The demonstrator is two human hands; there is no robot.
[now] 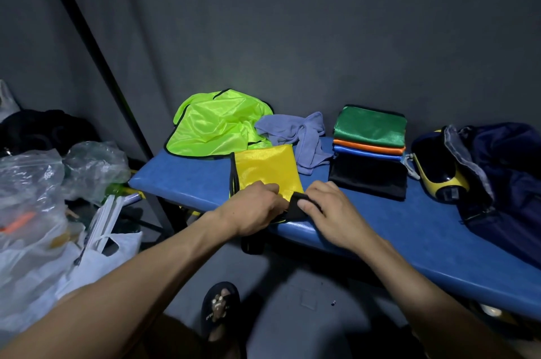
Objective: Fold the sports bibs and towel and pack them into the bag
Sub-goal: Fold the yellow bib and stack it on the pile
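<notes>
Now we have the yellow bib (265,166) lying flat near the front edge of the blue bench (409,229), already folded down to a small rectangle, its long axis running away from us toward the back edge. Our left hand (251,209) rests on its near edge with fingers curled down onto the fabric; whether they pinch a layer or only press it, we cannot quite tell. Our right hand (328,209) sits just beside it, thumb and fingers pinching the black trim (295,206) at the near right corner. The unfolded part seems to hang over the front edge below our hands.

So the bib lies directly ahead of both sets of fingers, and the next fold likely goes forward, away from us, along that long axis. Both hands are equally near.

Toward the back edge sit the neon green bib (216,124), still loose, and the crumpled grey-blue towel (295,133). To the right stands the folded stack (370,147) of green, orange, blue and black bibs, and at the right end the dark navy bag (497,171) waits.
</notes>
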